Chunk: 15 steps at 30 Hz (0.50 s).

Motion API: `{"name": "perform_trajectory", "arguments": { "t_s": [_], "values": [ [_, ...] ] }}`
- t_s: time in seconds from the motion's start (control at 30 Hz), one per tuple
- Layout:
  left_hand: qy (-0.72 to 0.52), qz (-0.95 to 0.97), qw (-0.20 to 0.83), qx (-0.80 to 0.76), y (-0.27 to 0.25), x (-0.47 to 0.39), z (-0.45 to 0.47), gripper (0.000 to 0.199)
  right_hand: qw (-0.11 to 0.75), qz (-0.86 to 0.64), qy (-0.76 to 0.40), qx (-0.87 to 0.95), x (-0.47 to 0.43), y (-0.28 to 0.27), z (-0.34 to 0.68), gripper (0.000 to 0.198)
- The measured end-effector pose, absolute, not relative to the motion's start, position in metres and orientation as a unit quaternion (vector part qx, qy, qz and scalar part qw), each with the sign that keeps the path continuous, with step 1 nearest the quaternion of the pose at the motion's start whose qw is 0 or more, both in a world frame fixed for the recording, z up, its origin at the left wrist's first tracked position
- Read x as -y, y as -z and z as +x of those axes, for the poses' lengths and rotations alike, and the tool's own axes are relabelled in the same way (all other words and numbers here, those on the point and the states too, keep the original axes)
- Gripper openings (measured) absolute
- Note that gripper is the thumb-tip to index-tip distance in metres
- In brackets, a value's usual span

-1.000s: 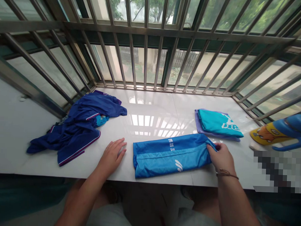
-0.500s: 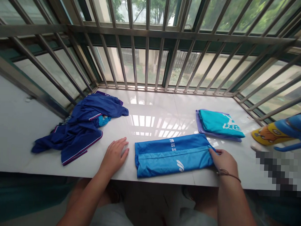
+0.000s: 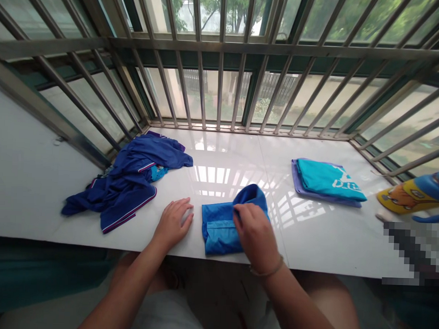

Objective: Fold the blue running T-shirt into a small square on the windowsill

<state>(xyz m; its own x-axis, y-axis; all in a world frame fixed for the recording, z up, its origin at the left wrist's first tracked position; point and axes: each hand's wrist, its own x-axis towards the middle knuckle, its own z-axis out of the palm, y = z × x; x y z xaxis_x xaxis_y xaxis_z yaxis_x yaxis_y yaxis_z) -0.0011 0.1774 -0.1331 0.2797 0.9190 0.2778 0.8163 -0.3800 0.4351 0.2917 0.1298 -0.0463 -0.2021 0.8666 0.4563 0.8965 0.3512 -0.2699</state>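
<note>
A blue folded garment (image 3: 220, 231) lies near the front edge of the white ledge, its right part lifted and curled over toward the left. My right hand (image 3: 256, 235) is closed on that lifted end, fingers pinching the cloth and hiding part of it. My left hand (image 3: 174, 223) rests on the ledge just left of the garment, apart from it, fingers stretched out and holding nothing. Left of that hand lies a crumpled heap of dark blue clothes (image 3: 128, 180) with white and red trim and a bit of lighter blue cloth.
Folded turquoise and purple clothes (image 3: 327, 180) lie stacked at the right of the white ledge (image 3: 234, 155). A yellow and blue bottle (image 3: 405, 195) lies at the far right, beside a blurred-out patch. Metal window bars (image 3: 220, 87) enclose the back and sides.
My right hand has carried the garment's right end up and leftward, so the long strip is now doubling over. My left hand stays beside it. The view has shifted slightly.
</note>
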Motion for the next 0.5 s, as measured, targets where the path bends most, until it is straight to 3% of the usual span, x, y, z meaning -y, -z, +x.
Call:
{"name": "perform_trajectory", "arguments": {
  "t_s": [0.1, 0.2, 0.5],
  "values": [
    [-0.259, 0.808, 0.108, -0.518, 0.129, -0.173, -0.002, 0.026, 0.19, -0.494, -0.003, 0.848, -0.118, 0.068, 0.243, 0.017],
    [-0.282, 0.822, 0.113, -0.481, 0.127, -0.168, -0.003, 0.023, 0.17, -0.472, -0.026, 0.865, -0.105, 0.092, 0.223, 0.014],
    [-0.302, 0.71, 0.22, -0.597, 0.115, -0.201, 0.038, 0.032, 0.351, -0.449, -0.099, 0.816, -0.088, 0.11, 0.242, 0.029]
  ]
}}
